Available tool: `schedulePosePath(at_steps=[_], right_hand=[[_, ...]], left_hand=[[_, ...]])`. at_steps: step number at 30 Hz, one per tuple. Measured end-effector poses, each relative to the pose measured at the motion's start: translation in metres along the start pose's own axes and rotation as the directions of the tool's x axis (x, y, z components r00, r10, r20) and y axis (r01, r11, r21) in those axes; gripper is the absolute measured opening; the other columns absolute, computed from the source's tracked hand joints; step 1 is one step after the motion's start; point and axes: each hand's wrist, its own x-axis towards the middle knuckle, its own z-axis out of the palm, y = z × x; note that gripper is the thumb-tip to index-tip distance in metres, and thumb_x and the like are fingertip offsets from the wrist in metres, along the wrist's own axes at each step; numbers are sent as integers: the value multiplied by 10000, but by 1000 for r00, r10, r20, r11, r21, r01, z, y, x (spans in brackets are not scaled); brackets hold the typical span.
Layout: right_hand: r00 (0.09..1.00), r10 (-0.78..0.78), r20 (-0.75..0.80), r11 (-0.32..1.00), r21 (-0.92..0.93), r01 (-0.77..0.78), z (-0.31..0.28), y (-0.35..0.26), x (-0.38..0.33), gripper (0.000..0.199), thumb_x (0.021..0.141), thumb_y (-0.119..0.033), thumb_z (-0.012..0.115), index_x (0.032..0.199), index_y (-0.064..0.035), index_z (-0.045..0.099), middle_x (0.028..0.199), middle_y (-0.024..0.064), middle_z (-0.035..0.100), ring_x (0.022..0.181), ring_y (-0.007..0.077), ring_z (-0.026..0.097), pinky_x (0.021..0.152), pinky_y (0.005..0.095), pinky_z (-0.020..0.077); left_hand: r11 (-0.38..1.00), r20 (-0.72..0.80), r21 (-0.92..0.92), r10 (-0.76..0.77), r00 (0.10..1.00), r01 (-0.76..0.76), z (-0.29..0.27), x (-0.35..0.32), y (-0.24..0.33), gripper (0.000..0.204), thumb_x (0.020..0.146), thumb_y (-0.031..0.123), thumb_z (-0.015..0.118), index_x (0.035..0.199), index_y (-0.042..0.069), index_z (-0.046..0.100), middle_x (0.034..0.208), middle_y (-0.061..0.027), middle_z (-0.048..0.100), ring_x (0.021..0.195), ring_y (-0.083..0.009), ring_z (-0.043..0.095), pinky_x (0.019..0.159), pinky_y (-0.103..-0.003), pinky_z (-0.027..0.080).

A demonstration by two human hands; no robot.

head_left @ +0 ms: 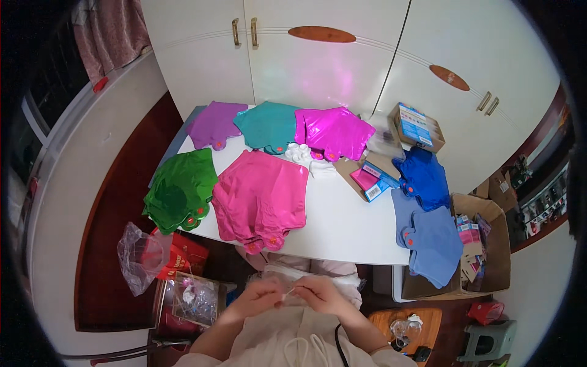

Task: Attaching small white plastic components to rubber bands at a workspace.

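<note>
Just in front of the white table's [348,235] near edge, a person's two bare hands meet over one thin pale strand [289,292]. Its long axis slants, the upper end at the fingertips of the right hand [318,295], which pinches it, the lower toward the left hand [262,298]. The left fingers are drawn in narrow, but blur leaves it unclear whether they grip.

Seven piles of cut fabric lie on or at the table: one pink [263,192] at the near edge; one green [183,183] at the left end; one purple [214,122], one teal [269,125] and one shiny magenta [336,129] along the far edge; one royal blue [427,177] and one pale blue [437,238] at the right end. The pink pile's rounded tabs point toward the person; the pale blue pile's point left.

Off the table's right end stands one open cardboard carton [498,248]; beyond its far edge, a white cabinet [324,67] shows four handles and two brown ovals.
</note>
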Motion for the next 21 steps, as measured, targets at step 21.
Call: schedulePosePath(at_steps=[21], right_hand=[[988, 155, 2, 983, -98, -154, -5, 33, 10, 108, 781, -55, 511, 856, -39, 587, 732, 161, 577, 680, 317, 583, 593, 351, 451]], left_hand=[[938, -124, -333, -147, 981, 99, 11, 21, 10, 132, 804, -7, 489, 889, -3, 590, 803, -38, 557, 758, -166, 521, 739, -282, 407]])
